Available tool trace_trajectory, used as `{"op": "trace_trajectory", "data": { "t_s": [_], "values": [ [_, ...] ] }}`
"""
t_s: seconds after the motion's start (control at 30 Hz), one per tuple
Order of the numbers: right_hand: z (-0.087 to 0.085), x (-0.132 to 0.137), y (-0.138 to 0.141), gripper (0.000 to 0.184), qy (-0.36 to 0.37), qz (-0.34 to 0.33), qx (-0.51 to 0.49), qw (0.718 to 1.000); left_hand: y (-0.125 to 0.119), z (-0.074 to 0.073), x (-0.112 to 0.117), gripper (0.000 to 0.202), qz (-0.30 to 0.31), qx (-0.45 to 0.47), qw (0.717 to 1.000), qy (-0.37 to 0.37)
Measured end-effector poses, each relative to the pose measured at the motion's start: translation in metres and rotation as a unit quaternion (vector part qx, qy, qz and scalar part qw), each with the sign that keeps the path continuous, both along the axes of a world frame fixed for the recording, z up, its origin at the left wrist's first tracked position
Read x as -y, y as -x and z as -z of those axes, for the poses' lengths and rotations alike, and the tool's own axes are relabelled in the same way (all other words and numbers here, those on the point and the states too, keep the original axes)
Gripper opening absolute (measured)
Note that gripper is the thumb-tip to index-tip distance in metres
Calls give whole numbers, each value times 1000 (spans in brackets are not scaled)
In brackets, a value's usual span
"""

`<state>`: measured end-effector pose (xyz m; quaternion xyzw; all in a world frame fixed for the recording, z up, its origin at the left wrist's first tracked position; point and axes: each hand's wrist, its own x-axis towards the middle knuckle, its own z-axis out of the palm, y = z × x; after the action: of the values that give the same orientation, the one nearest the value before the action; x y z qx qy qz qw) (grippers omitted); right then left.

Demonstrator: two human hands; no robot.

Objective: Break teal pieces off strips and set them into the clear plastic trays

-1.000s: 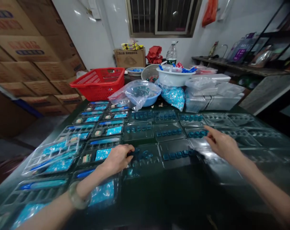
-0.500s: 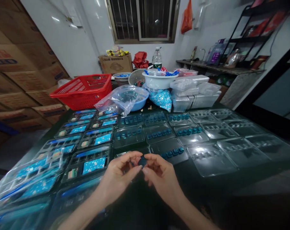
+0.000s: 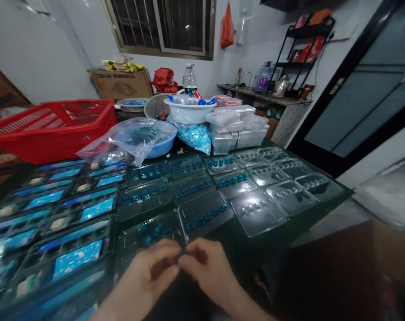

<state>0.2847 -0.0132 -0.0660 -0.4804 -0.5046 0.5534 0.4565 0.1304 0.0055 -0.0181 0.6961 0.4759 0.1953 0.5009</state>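
Both hands are low at the near table edge, in front of you. Your left hand (image 3: 145, 272) and right hand (image 3: 207, 272) meet at the fingertips (image 3: 177, 267), which are together and pinching a small dark piece (image 3: 184, 252). It is mostly hidden by your fingers, so its shape cannot be read.

Step in hand, as judged: fine work on this one piece, held in the air at the near edge of a clear tray (image 3: 149, 234) with blue pieces seated in its recesses. The next move calls for a steady pinch, as the piece is small and the tray rim sits just above your fingers.

More clear trays (image 3: 202, 214) lie in rows across the dark table (image 3: 282, 236), some with blue pieces and some without any visible. To your left lie blister trays (image 3: 77, 258) with blue glitter cards. Farther off are a red basket (image 3: 51, 131), a blue bowl (image 3: 162, 147) under a plastic bag, a white bowl (image 3: 185, 111), a bag of blue pieces (image 3: 195, 138) and stacked clear boxes (image 3: 237, 138).
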Motion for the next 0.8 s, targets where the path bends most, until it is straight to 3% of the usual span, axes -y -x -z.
{"op": "trace_trajectory", "data": {
  "t_s": [0.17,0.3,0.47,0.67,0.8],
  "values": [
    [2,2,-11,16,-92,79,54,991,-16,7,-10,15,-91,56,986,128],
    [-11,4,-36,22,-209,18,113,971,-35,10,-19,17,-66,144,961,226],
    [-21,5,-71,15,-182,21,154,971,-66,12,-25,21,-27,230,916,329],
    [-26,-1,-109,11,-82,16,169,982,-92,4,-27,22,44,233,918,318],
    [-8,-27,-139,15,-103,120,281,947,-68,-11,-37,21,15,169,961,220]
  ]
}}
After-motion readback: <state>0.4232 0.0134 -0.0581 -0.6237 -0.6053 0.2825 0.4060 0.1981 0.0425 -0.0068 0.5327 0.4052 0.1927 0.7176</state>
